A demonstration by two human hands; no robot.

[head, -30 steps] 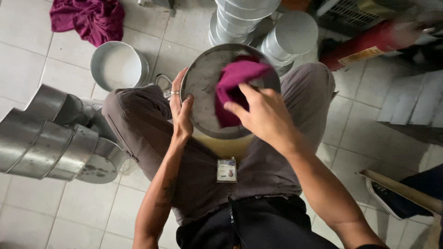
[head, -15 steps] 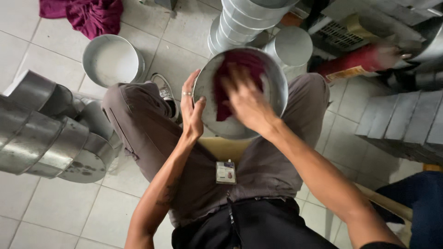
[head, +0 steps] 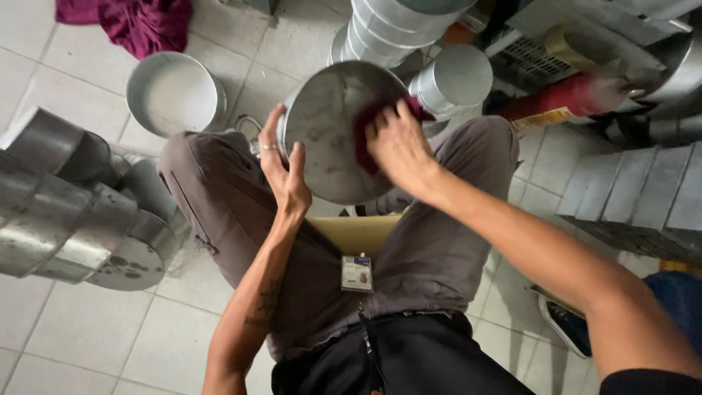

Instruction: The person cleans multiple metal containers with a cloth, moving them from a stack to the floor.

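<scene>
Hands are busy over a person's lap in the head view, the only view there is. The person sits on a pale stool (head: 356, 232) with knees apart, in grey trousers. The left hand (head: 284, 170) holds the near rim of a round metal pan (head: 325, 139), which is tipped up so its shiny inside faces the camera. The left fingers (head: 272, 130) are spread along the rim, thumb on the inside, and a ring sits on one finger. The right hand (head: 398, 145) is pressed flat inside the pan on a dark red cloth (head: 364, 140). Its fingers are curled down on the cloth and hold it against the metal. The pan is up above the lap, between the knees. A small badge (head: 357, 273) hangs at the waist. On the tiled floor (head: 66, 344), another round pan (head: 174, 93) lies just past the left knee, and a second red cloth (head: 142, 22) lies further off. Bent metal pipes (head: 69, 212) lie on the left side. A stack of metal rings (head: 398, 28) stands behind the held pan, and a short metal cylinder (head: 453, 77) is near it.
</scene>
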